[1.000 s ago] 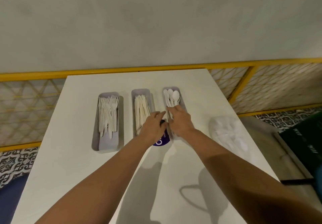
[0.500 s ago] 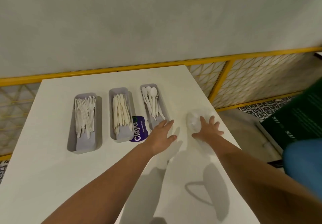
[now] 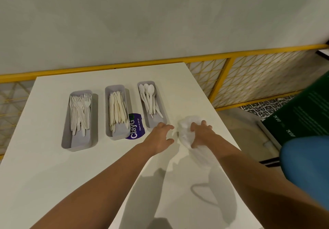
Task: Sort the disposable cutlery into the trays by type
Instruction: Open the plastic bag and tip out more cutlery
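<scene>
Disposable cutlery (image 3: 115,114) in the head view lies in three grey trays set side by side on the white bench (image 3: 53,175). Forks (image 3: 80,111) fill the left tray (image 3: 80,141), knives (image 3: 119,104) the middle tray (image 3: 121,131) and spoons (image 3: 150,95) the right tray (image 3: 154,121). A purple sticker (image 3: 136,127) shows between the middle and right trays.

The right hand (image 3: 201,132) has its fingers (image 3: 203,122) and thumb curled over a crumpled translucent plastic bag (image 3: 186,132), gripping it. Whether the bag holds any cutlery cannot be told. The left hand (image 3: 160,137) hangs just beside the bag, fingers spread and relaxed, holding nothing.

The bag lies near the bench's right edge, so a quick tug could probably spill any contents off that side. Thin film may also slip or tear in a one-handed grip. The left hand is close to the near end of the right tray, and a careless reach might nudge it and mix the spoons out of place.
</scene>
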{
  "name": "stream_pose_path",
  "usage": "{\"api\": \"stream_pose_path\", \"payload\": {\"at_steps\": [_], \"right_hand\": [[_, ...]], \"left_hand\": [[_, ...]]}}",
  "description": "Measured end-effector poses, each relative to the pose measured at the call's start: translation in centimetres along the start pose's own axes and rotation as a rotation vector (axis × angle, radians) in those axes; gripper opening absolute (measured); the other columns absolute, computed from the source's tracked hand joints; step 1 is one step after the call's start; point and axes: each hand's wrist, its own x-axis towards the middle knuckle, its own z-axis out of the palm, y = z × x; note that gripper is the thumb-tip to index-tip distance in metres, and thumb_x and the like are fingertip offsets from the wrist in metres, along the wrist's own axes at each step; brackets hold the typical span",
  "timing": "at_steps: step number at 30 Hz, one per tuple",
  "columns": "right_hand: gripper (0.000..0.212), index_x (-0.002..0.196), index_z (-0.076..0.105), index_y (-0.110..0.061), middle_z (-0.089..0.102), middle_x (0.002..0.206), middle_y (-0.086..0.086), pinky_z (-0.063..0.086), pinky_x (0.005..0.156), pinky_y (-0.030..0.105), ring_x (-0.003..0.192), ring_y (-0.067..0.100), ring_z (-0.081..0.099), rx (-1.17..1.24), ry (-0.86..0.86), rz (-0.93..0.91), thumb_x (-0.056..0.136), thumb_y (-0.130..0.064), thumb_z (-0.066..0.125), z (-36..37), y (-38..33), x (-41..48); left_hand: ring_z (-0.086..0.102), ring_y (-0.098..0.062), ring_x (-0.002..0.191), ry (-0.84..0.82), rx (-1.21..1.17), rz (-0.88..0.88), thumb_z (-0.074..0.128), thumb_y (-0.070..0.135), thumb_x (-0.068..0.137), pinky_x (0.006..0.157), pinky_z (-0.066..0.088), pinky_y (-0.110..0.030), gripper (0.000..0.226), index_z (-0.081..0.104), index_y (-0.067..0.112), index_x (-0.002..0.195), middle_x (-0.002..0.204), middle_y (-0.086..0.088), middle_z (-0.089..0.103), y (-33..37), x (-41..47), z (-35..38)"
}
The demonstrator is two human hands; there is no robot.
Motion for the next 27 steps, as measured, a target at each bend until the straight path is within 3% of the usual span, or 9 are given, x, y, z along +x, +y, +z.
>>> {"api": "stream_pose_path", "payload": {"at_steps": [6, 8, 10, 12, 17, 20, 22, 24, 27], "right_hand": [[0.049, 0.115, 0.053, -0.024, 0.034, 0.132, 0.010, 0.046, 0.093, 0.036, 0.118, 0.033, 0.047, -0.028, -0.256, -0.244, 0.074, -0.004, 0.071, 1.2, -2.5, -2.0], [0.050, 0.115, 0.058, -0.021, 0.040, 0.116, 0.004, 0.047, 0.078, 0.026, 0.102, 0.026, 0.051, 0.015, -0.306, -0.357, 0.073, 0.004, 0.067, 1.8, -3.5, -2.8], [0.052, 0.118, 0.060, -0.019, 0.037, 0.085, -0.006, 0.035, 0.059, 0.017, 0.073, 0.011, 0.043, 0.021, -0.324, -0.469, 0.074, 0.006, 0.066, 2.2, -4.8, -3.7], [0.052, 0.117, 0.061, -0.018, 0.033, 0.076, -0.010, 0.031, 0.058, 0.015, 0.065, 0.005, 0.035, 0.069, -0.328, -0.553, 0.072, 0.007, 0.067, 2.8, -5.9, -4.2], [0.052, 0.109, 0.058, -0.014, 0.045, 0.080, -0.011, 0.039, 0.068, 0.017, 0.071, 0.006, 0.043, 0.372, -0.338, -0.604, 0.068, 0.015, 0.065, 4.9, -8.5, -5.3], [0.055, 0.117, 0.054, -0.012, 0.050, 0.080, -0.010, 0.042, 0.074, 0.020, 0.072, 0.005, 0.046, 0.465, -0.334, -0.608, 0.069, 0.014, 0.064, 5.7, -9.9, -5.8], [0.061, 0.123, 0.050, -0.020, 0.052, 0.086, -0.010, 0.043, 0.081, 0.029, 0.079, 0.008, 0.048, 0.479, -0.361, -0.597, 0.071, 0.007, 0.066, 6.0, -10.5, -5.8], [0.059, 0.122, 0.051, -0.022, 0.049, 0.095, -0.006, 0.041, 0.082, 0.028, 0.085, 0.012, 0.047, 0.415, -0.357, -0.589, 0.071, 0.002, 0.068, 6.0, -10.9, -5.7], [0.040, 0.109, 0.061, -0.006, 0.049, 0.093, 0.001, 0.038, 0.073, 0.026, 0.086, 0.017, 0.047, 0.346, -0.290, -0.628, 0.069, -0.007, 0.067, 5.8, -11.4, -6.1]], "left_hand": [[0.045, -0.023, 0.120, -0.006, 0.062, 0.020, 0.069, 0.014, 0.081, 0.095, 0.036, -0.024, 0.054, 0.049, 0.015, 0.131, 0.129, -0.007, 0.040, -0.7, -1.5, 0.3], [0.046, -0.022, 0.117, -0.031, 0.072, 0.029, 0.074, 0.015, 0.076, 0.093, 0.037, -0.024, 0.059, 0.049, 0.014, 0.129, 0.127, -0.006, 0.041, -1.1, -2.5, 0.2], [0.047, -0.021, 0.115, -0.066, 0.065, 0.016, 0.077, 0.016, 0.072, 0.094, 0.041, -0.026, 0.063, 0.049, 0.013, 0.128, 0.127, -0.005, 0.042, -1.9, -3.7, 0.1], [0.049, -0.022, 0.112, -0.108, 0.089, -0.017, 0.078, 0.016, 0.071, 0.092, 0.042, -0.027, 0.063, 0.049, 0.014, 0.127, 0.123, -0.005, 0.043, -3.1, -4.9, -0.1], [0.043, -0.019, 0.093, -0.093, 0.157, -0.112, 0.073, 0.021, 0.077, 0.086, 0.036, -0.022, 0.050, 0.053, 0.016, 0.123, 0.101, 0.000, 0.035, -6.1, -7.5, -0.9], [0.041, -0.018, 0.088, -0.051, 0.209, -0.123, 0.064, 0.021, 0.085, 0.078, 0.032, -0.020, 0.033, 0.058, 0.011, 0.116, 0.095, -0.001, 0.037, -7.9, -8.9, -1.5], [0.044, -0.019, 0.086, -0.026, 0.213, -0.146, 0.063, 0.021, 0.086, 0.076, 0.032, -0.021, 0.027, 0.061, 0.009, 0.110, 0.094, -0.003, 0.039, -9.0, -9.7, -2.0], [0.044, -0.018, 0.085, -0.016, 0.232, -0.171, 0.064, 0.023, 0.085, 0.076, 0.033, -0.022, 0.027, 0.062, 0.009, 0.108, 0.095, -0.003, 0.040, -9.9, -10.4, -2.7], [0.044, -0.020, 0.090, -0.011, 0.273, -0.220, 0.065, 0.028, 0.085, 0.083, 0.039, -0.027, 0.029, 0.062, 0.011, 0.107, 0.100, -0.004, 0.041, -10.8, -11.3, -3.5]]}}
